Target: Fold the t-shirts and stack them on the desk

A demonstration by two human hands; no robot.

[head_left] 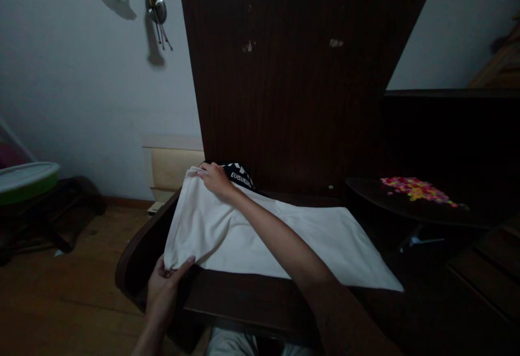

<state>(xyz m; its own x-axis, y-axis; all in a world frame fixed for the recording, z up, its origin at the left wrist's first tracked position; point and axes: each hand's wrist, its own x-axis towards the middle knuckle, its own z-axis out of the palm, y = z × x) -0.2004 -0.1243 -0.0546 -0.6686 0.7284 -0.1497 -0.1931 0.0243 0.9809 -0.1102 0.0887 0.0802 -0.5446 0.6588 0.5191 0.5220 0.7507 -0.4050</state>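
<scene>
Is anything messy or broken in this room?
Yes. Colourful bits lie scattered on the shelf at the right, like a spill. The dark wardrobe has pale chips in its front. A black garment pokes out under the white cloth, whose corners the left hand and right hand grip.

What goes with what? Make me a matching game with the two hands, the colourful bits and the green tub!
1 left hand
2 right hand
3 colourful bits
4 green tub

A on the dark shelf at the right
B pinching the near corner of the white cloth
C at the far left
D holding the white cloth's far corner

Pairs: 1-B, 2-D, 3-A, 4-C
</scene>
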